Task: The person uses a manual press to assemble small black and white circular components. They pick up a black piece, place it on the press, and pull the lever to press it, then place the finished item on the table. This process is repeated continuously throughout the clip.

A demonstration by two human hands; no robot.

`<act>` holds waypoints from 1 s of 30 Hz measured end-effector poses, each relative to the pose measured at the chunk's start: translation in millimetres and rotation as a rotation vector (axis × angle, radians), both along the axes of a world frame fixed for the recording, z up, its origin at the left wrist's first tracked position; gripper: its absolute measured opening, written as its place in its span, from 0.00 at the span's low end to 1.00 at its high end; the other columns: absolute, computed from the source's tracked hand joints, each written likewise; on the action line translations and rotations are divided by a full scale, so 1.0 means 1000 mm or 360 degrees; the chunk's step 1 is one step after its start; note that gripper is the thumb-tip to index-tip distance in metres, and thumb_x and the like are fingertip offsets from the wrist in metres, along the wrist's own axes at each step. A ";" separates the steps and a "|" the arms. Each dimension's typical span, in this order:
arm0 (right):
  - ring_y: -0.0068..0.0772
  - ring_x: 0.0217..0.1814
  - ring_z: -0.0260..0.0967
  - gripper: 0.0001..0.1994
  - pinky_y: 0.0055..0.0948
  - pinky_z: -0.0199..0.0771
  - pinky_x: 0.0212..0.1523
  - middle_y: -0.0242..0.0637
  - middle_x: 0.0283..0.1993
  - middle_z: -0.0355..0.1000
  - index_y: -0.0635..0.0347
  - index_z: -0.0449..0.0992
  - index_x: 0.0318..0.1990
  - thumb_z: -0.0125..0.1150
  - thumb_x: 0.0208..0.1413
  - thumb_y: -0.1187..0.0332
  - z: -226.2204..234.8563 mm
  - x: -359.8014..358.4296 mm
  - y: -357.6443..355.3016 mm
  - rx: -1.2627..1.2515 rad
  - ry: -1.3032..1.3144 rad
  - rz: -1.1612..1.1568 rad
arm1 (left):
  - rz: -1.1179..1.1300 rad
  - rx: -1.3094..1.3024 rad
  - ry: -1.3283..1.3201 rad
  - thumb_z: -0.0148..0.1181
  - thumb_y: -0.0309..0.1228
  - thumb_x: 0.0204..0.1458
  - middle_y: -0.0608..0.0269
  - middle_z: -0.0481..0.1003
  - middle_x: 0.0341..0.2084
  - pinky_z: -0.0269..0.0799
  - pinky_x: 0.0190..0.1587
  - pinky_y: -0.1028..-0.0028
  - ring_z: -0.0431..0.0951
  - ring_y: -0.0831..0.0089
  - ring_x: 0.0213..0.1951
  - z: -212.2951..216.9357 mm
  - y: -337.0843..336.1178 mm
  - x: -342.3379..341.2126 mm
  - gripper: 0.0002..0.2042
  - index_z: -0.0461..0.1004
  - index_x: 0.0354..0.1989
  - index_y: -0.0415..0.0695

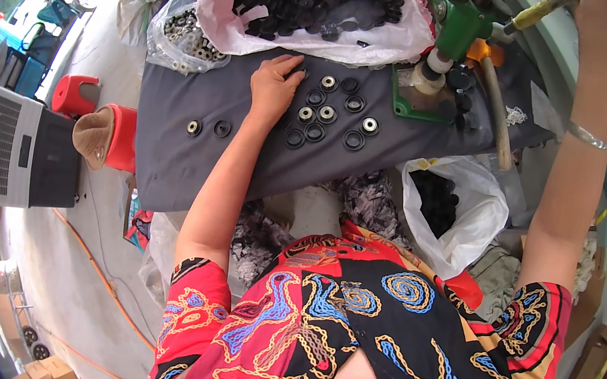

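My left hand (274,91) rests on the dark cloth with its fingers stretched forward, their tips beside a small round part that they half hide. To the right of it lie several black plastic rings (354,104) and black rings with metal centres (327,114). Farther left sit one metal-centred ring (193,127) and one plain black ring (222,128). My right hand (601,5) is raised at the top edge, mostly cut off, at the end of the yellow-handled lever (534,12) of a green hand press (458,27). Its fingers are hidden.
A white sack (221,27) of black plastic parts lies at the far edge, beside a clear bag (185,41) of metal parts. A hammer (495,108) leans by the press. An open white bag (471,213) of black pieces sits near my lap. Red stools (121,137) stand left.
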State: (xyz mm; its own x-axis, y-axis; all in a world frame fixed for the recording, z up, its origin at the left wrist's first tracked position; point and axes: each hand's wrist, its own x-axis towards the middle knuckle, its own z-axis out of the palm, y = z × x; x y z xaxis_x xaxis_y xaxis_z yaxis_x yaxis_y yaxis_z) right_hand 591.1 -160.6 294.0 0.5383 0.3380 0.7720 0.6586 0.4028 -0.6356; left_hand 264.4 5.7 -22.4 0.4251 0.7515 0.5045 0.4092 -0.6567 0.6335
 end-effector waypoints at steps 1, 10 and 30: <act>0.41 0.15 0.65 0.17 0.29 0.66 0.16 0.50 0.23 0.68 0.80 0.68 0.37 0.39 0.52 0.70 0.001 -0.001 -0.004 -0.0038 -0.0011 -0.0046 | -0.0002 0.0040 0.0057 0.64 0.31 0.44 0.59 0.78 0.43 0.70 0.50 0.68 0.75 0.60 0.45 0.001 0.000 0.003 0.14 0.81 0.42 0.47; 0.29 0.16 0.66 0.08 0.26 0.66 0.19 0.39 0.18 0.70 0.66 0.72 0.33 0.45 0.53 0.75 -0.013 0.038 0.014 0.0063 -0.0538 -0.0237 | -0.0100 0.0373 0.0215 0.63 0.29 0.44 0.55 0.77 0.40 0.70 0.49 0.64 0.74 0.56 0.44 0.003 0.001 -0.008 0.15 0.80 0.43 0.45; 0.23 0.12 0.62 0.11 0.22 0.64 0.15 0.37 0.15 0.66 0.68 0.71 0.34 0.40 0.58 0.73 -0.004 0.004 -0.009 0.0042 0.0169 0.0003 | -0.0052 0.0184 0.0131 0.67 0.25 0.38 0.57 0.79 0.40 0.69 0.46 0.64 0.75 0.60 0.43 0.006 -0.007 0.007 0.17 0.81 0.41 0.45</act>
State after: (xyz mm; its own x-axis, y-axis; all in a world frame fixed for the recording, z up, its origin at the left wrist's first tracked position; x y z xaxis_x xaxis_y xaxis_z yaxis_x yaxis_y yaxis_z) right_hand 595.3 -170.0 290.0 0.6169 0.3195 0.7193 0.5872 0.4217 -0.6909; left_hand 271.1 -0.9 -16.0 0.4917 0.6754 0.5495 0.4337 -0.7372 0.5180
